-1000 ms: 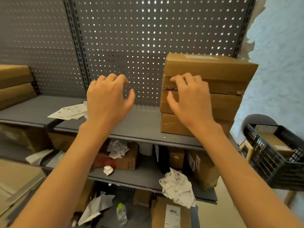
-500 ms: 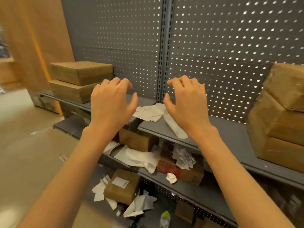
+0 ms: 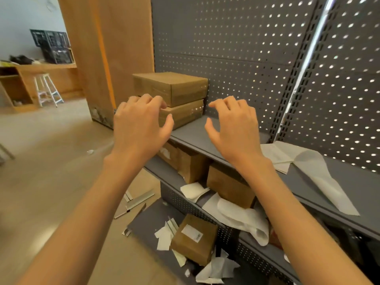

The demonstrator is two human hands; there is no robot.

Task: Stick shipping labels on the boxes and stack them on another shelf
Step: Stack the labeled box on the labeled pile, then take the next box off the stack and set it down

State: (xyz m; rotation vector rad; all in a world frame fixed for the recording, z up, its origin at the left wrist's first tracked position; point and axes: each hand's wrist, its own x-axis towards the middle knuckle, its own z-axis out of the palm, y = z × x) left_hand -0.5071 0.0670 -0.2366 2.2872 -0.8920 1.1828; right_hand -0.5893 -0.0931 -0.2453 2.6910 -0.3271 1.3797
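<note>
Two plain brown cardboard boxes sit stacked at the left end of the grey upper shelf (image 3: 197, 130), the top box (image 3: 170, 87) squarely on the lower box (image 3: 183, 113), their long sides running along the shelf toward the perforated back panel (image 3: 236, 48) and their tops showing no label. The left hand (image 3: 139, 126) and right hand (image 3: 234, 128) hover in front of them, fingers loosely curled and grasping nothing. White label sheets (image 3: 304, 161) lie on the shelf to the right.
</note>
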